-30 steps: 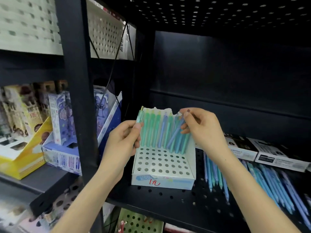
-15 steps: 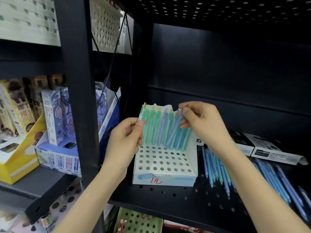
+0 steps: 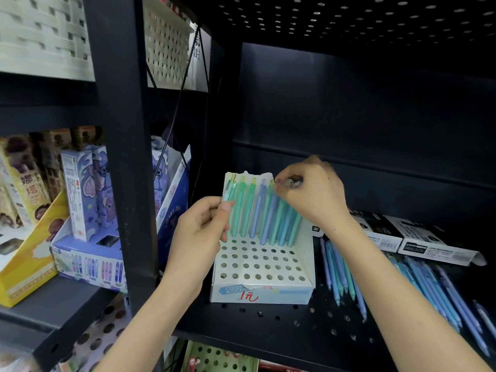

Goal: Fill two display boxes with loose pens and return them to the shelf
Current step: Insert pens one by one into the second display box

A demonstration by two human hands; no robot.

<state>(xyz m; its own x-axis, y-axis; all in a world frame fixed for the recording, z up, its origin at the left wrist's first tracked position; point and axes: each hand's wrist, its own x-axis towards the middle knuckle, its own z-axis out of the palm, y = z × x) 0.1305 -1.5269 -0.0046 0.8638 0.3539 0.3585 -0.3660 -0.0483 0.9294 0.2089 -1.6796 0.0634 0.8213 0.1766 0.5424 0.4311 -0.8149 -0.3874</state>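
Left hand: forearm angled up from below, thumb and forefinger pinching a green pen. Right hand: wrist bent down, curled fingertips, blurred, pinching a blue pen

I've got a black perforated shelf with round holes all over it. A white display box stands on it by the front edge, with "1元" in red on its front. Just right of the box, loose pens, blue and teal, lie flat, running front to back. Further right lies a second bunch of pens, fanned out. Behind them, at the back, flat black-and-white boxes sit side by side. Left of the upright, a lower dark shelf carries a blue carton and a yellow carton, side by side.
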